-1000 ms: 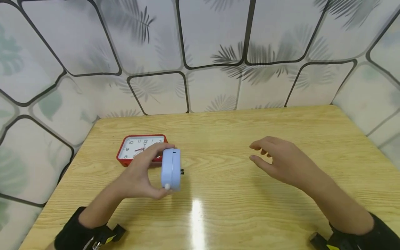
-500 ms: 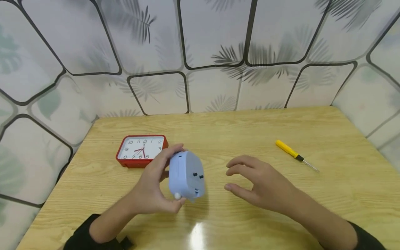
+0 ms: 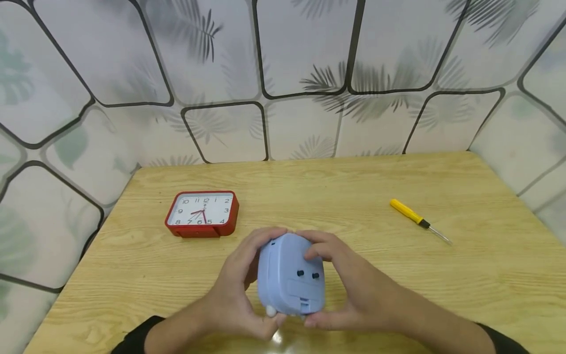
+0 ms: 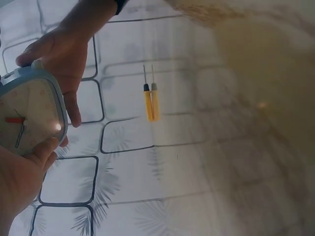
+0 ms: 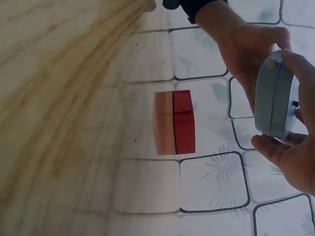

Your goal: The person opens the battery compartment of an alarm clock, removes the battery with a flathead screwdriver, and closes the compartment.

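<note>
A light blue alarm clock is held between both hands at the front middle of the table, its back with two black knobs and a battery cover facing the head camera. My left hand grips its left side, thumb at the bottom by a white foot. On the other side my right hand grips it, a finger on the back and the thumb at the lower edge. In the left wrist view the clock's dial shows, with a red hand and dark hands. The right wrist view shows the clock edge-on.
A red rectangular clock lies face up on the table's left. To the right lies a screwdriver with a yellow handle, its tip pointing toward the front right. A patterned wall stands behind the wooden table.
The left hand has carried the blue clock right and toward the front, turning its back to the head camera. The right hand has come left from above the screwdriver, uncovering it, and taken hold of the clock.
</note>
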Demonstrator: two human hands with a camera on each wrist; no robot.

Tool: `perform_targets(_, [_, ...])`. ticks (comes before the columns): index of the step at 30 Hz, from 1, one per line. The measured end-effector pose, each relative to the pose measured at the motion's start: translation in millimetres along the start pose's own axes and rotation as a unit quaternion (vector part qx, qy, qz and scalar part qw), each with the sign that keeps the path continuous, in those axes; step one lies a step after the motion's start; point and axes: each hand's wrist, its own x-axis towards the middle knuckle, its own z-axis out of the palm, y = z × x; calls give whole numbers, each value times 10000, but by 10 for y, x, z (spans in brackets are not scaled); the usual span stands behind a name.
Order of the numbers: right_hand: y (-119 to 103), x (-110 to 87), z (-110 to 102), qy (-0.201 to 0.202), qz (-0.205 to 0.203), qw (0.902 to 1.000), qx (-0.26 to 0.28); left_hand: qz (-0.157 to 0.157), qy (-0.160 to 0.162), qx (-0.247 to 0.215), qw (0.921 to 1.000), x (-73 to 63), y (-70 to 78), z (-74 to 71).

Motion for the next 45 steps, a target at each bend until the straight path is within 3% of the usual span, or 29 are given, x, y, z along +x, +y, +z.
perform_targets(5, [32, 1, -14, 217, -270, 9992, -191, -264, -176, 25, 9995, 13, 11, 12])
perform_targets(9, [123, 3, -42, 257, -270, 9982, -480, -626, -382, 626, 9953, 16, 9, 0])
perform_targets(14, [250, -8, -81, 139, -53, 9960, -884, -1007, -605, 1441, 9826, 29, 17, -33])
perform_targets(18, [331, -14, -95, 123, 45, 9913, -1312, -1151, -822, 2243, 9642, 34, 28, -66])
perform_targets(21, [384, -17, -110, 10, 128, 9870, -1602, -1217, -1166, 2822, 9444, 29, 32, -98])
perform_targets(27, [453, -20, -173, -878, 671, 9798, -1669, -825, -2170, 3608, 9033, 22, -12, -152])
perform_targets(30, [474, -19, -179, -1345, 964, 9740, -1548, -474, -2717, 3739, 8855, 11, -31, -166])
perform_targets(33, [485, -22, -177, -1684, 1182, 9672, -1491, -369, -3121, 3708, 8739, -3, -33, -165])
perform_targets(42, [506, -35, -177, -2048, 1518, 9597, -1184, -854, -3849, 3849, 8345, -23, 0, -110])
perform_targets(45, [513, -36, -169, -2092, 1561, 9591, -1096, -909, -3984, 3892, 8256, -24, 15, -91])
